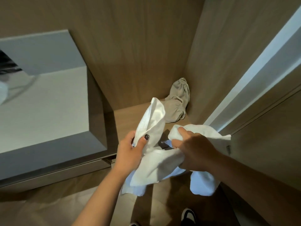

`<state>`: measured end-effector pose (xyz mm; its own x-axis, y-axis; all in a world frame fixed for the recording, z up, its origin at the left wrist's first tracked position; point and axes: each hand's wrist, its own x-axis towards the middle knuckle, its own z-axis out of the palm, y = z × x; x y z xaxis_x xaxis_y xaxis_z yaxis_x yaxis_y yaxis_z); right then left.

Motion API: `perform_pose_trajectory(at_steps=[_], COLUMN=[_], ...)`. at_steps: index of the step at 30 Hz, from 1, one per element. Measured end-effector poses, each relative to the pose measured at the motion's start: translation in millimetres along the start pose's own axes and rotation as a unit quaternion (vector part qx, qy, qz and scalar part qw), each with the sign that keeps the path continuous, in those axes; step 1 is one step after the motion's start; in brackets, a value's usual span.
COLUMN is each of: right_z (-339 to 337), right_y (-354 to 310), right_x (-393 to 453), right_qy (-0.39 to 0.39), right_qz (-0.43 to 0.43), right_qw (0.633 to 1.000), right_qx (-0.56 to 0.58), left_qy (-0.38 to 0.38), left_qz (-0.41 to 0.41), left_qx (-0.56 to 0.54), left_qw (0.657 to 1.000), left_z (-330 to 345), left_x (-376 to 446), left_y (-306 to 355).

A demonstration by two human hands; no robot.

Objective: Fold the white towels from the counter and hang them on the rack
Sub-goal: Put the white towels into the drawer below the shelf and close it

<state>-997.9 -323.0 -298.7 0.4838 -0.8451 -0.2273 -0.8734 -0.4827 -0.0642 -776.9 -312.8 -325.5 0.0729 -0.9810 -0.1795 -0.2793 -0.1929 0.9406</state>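
Note:
A white towel [156, 167] hangs crumpled between both hands above the wooden floor. My left hand [130, 149] pinches one corner, which stands up in a loose fold, thumb on top. My right hand [195, 152] grips another bunched part of the same towel, with cloth draping over and below the wrist. A dark metal piece [163, 143], possibly part of the rack, shows between the hands, mostly hidden by the towel.
A white counter [40, 111] with a grey edge fills the left side. A beige cloth bag [177, 101] slumps in the wooden corner. A wooden wall and white door frame [254, 75] stand at right. Shoes [189, 216] show at the bottom.

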Motion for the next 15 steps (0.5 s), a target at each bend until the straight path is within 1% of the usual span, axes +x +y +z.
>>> perform_pose_trajectory(at_steps=[2,6,8,12,15], right_z=[-16.9,-50.5,-65.9,-94.1,-109.7], right_y=[-15.8,-44.6,-58.8,-84.7,-102.0], right_x=[-3.8,-7.3,-9.9,-3.9,5.7], right_qy=[0.016,-0.005,0.019,0.009,0.035], right_qz=[-0.014,0.000,0.004,0.000,-0.012], right_qw=[1.000,1.000,1.000,1.000,0.998], right_qx=[0.007,0.010,0.022,0.030,0.059], left_qy=[-0.004,-0.009,-0.010,-0.036,-0.062], left_qz=[0.027,0.073,0.097,0.160,0.193], left_qx=[0.002,-0.016,-0.022,-0.027,-0.066], left_qw=[1.000,0.997,0.995,0.986,0.977], left_z=[-22.9,-66.1,-87.1,-126.6,-150.6], left_x=[-6.1,-18.4,-25.2,-34.6,-38.0], left_y=[13.1,41.3,55.0,92.2,124.4])
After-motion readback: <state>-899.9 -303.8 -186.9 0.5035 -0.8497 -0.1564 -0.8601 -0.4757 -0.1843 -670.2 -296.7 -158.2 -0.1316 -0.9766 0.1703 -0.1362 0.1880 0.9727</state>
